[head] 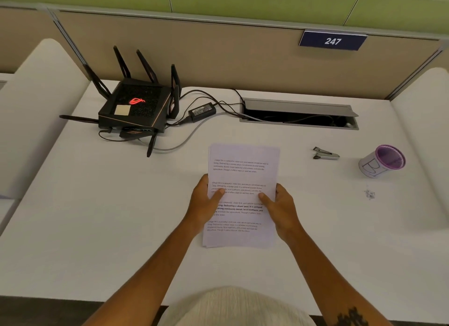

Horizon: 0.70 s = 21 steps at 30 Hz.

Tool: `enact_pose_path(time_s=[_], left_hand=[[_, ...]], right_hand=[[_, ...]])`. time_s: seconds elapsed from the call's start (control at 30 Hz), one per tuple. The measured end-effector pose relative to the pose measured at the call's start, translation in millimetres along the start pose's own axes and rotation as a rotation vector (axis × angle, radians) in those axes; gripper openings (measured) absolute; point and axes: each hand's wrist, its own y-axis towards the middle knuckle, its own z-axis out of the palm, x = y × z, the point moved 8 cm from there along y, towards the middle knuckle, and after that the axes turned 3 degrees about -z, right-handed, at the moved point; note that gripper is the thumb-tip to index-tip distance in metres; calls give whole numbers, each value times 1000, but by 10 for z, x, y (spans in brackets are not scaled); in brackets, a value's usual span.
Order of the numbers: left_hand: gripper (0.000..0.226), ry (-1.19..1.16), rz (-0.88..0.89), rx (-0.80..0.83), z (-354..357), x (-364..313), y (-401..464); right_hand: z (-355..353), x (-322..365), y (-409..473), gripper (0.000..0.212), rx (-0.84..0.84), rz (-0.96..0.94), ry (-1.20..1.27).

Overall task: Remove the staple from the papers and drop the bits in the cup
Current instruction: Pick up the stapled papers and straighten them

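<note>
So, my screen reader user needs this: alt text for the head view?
Both hands, left hand and right hand, hold a printed paper stack over a white desk; a staple remover and purple-rimmed cup sit right.

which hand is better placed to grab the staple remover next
Right. The staple remover lies on the desk to the right of the papers, nearer the right hand than the left hand. Both hands grip the papers now.

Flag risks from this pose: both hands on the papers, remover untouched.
1. Both hands, left hand and right hand, hold the papers; freeing one for the staple remover may let the sheets shift.
2. No staple is visible, so its corner is unknown.
3. The cup sits far right; bits could fall short, like the scraps.
</note>
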Motion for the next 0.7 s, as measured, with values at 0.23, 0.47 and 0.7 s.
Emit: enact_pose_path(time_s=[0.23, 0.47, 0.7], left_hand=[[28, -62, 163, -127, -69, -570, -137], [38, -143, 272, -180, -40, -738, -267], [53, -133, 181, -200, 55, -476, -297]], right_hand=[[-57, 542, -105, 32, -65, -158, 75], [-90, 770, -205, 44, -114, -279, 153], [4, 557, -204, 37, -158, -220, 43]])
